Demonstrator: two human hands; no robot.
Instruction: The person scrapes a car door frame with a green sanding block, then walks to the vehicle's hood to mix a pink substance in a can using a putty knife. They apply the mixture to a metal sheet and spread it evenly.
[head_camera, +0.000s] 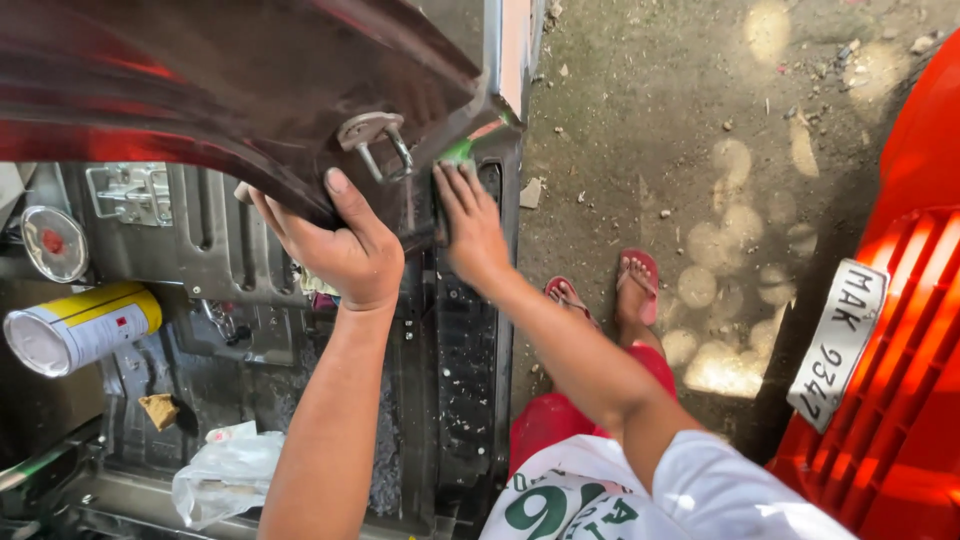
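Two bare hands work at the edge of a dark red car lid (250, 90), seen from the one head view. The left hand (345, 245) curls around the lid's lower edge, thumb up on the outer face and fingers wrapped under and out of sight, so it grips the panel firmly. The right hand (470, 225) lies flat with fingers together, pressing a green pad (458, 152) against the lid's corner, just beside a metal latch loop (375, 138). The pad sits at the fingertips, mostly covered by them, touching the panel where the lid meets the body edge.

Below the lid lies a dark, dusty trunk floor (440, 400). A yellow and white can (80, 325) lies on its side at the left, near a round chrome cap (52, 243). A crumpled plastic bag (228, 475) and a small tan scrap (160, 408) rest nearer the camera. To the right, feet in red sandals (635, 285) stand on spotted concrete ground (700, 130), and an orange vehicle (900, 350) with a white plate fills the far right edge.
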